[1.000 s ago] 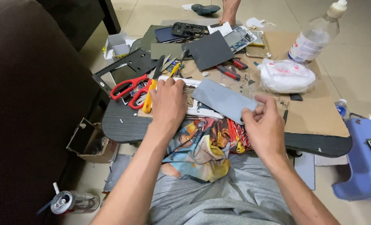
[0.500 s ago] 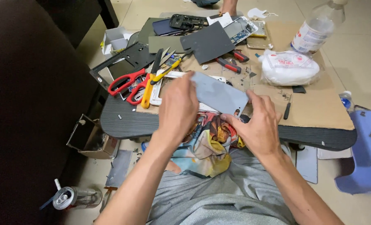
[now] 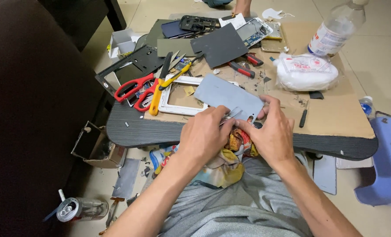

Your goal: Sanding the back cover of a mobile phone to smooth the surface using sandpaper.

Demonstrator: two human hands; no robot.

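While both hands meet at the near edge of the counter [image 3: 129, 127], they grip a flat grey panel [image 3: 228, 95] that lies tilted over the cardboard sheet [image 3: 336, 109]. The left hand [image 3: 203, 137] is curled closed, its fingers pinching the panel's near edge, where a small metal piece shows between the two hands. The right hand [image 3: 272, 134] is also closed on the panel, thumb and fingers wrapped around its near right corner. Under both hands a bunched colourful cloth [image 3: 224, 164] rests on the person's lap.

Just left of the panel lies a white frame [image 3: 175, 94], with a yellow-handled tool [image 3: 160, 90] across its left side and red scissors [image 3: 136, 90] beside that. A black frame [image 3: 132, 66] sits further left. Behind the panel a dark square sheet [image 3: 219, 44] lies tilted, with red-handled pliers [image 3: 241, 69] close by. A white bag [image 3: 305, 72] and a clear plastic bottle [image 3: 336, 30] stand to the right. On the floor, a drink can [image 3: 79, 208] lies near the left forearm.
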